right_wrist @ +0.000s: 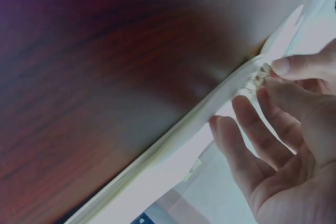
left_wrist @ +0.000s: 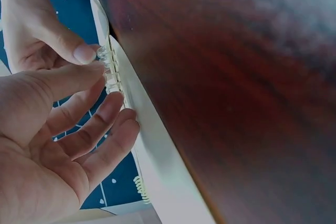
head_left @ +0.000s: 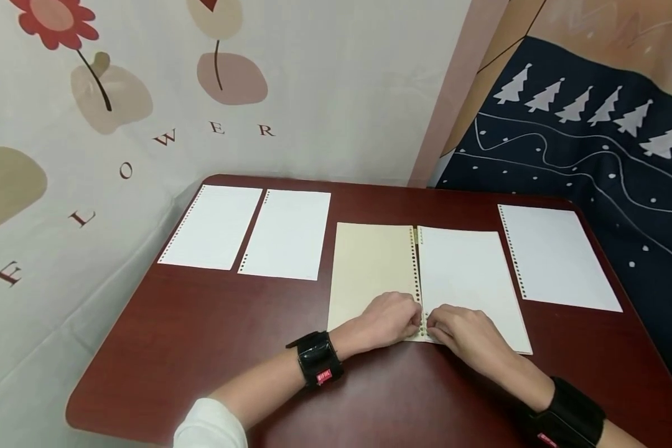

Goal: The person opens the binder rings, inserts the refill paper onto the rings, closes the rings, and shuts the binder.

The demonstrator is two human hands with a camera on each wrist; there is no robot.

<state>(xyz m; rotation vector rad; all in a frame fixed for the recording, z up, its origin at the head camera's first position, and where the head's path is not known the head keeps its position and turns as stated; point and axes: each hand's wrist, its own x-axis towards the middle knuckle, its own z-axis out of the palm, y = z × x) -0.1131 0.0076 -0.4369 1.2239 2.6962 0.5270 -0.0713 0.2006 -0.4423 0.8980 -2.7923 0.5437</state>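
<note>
A loose-leaf notebook lies spread on the table, its beige cover (head_left: 369,261) on the left and white pages (head_left: 463,267) on the right. A row of translucent plastic binding rings (left_wrist: 111,72) runs down the middle. At the near end of this spine, my left hand (head_left: 391,317) pinches the rings from the cover side, thumb and forefinger together, the other fingers loosely bent along the edge. My right hand (head_left: 467,333) faces it from the page side and pinches the same rings (right_wrist: 257,81). The fingertips of both hands nearly meet there and partly hide the rings.
Two white punched sheets, a far-left sheet (head_left: 213,227) and a sheet (head_left: 285,233) beside it, lie left of the notebook. Another punched sheet (head_left: 560,258) lies to the right. The dark red table (head_left: 201,336) has rounded corners and backs onto a printed curtain (head_left: 341,93).
</note>
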